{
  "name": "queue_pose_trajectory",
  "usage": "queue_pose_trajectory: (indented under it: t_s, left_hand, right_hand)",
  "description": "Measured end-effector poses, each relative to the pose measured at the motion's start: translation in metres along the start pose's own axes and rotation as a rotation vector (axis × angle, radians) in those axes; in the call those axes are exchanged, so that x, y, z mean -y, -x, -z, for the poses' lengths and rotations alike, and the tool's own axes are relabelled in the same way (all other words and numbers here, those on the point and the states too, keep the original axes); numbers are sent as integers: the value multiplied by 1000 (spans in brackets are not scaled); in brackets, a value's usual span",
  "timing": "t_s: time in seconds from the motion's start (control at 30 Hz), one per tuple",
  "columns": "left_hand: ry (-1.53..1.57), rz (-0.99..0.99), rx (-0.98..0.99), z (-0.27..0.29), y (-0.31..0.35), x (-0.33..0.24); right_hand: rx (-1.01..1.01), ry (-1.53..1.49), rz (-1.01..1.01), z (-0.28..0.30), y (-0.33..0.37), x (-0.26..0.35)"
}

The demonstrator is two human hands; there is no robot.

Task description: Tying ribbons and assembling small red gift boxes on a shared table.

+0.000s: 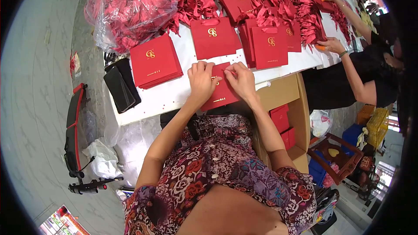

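Observation:
A small red paper bag [221,95] with gold print lies flat at the table's near edge, between my two hands. My left hand [202,81] is closed over its upper left side, fingers bent and thumb on the front. At the bag's upper right edge, my right hand [242,81] makes a pinch; whatever its fingertips hold is too small to make out. Left of my hands sits a neat stack of red bags [156,63]. Just beyond them is another pile of red bags [213,39], with ribbon handles showing. More red bags [271,48] stand bunched to the right.
A clear plastic sack of red ribbons [130,13] and loose ribbons [191,0] cover the far side. A black phone [118,90] rests at the left edge. An open cardboard box [302,126] holding red bags is by my right arm. A co-worker's hands [333,45] handle bags at right.

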State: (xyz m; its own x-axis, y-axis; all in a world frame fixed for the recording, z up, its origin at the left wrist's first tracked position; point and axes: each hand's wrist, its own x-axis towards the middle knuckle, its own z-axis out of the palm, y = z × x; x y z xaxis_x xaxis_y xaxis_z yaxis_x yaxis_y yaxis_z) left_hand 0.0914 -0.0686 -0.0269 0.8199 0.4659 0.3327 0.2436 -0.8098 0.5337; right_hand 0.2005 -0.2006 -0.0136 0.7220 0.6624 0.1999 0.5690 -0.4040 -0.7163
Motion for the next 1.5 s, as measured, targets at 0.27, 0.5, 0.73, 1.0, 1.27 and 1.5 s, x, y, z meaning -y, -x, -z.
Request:
queue_pose_trajectory:
  t_s: [0.27,0.5,0.73,1.0,1.27,1.5]
  left_hand:
    - [98,24,78,0,-2,6]
    - [322,110,117,0,-4,5]
    - [113,2,81,15,-9,-5]
    - [108,-70,25,22,-4,-17]
    - [250,-115,408,43,-21,3]
    - [134,-361,199,48,-15,-11]
  right_hand:
    - [0,-22,-41,-7,2,2]
    - [-21,99,87,-2,4,13]
    - [-51,133,138,-1,3,21]
    - [84,-134,-173,1,5,18]
    - [127,-190,118,20,-5,12]
    - [486,-399,-82,28,-21,-14]
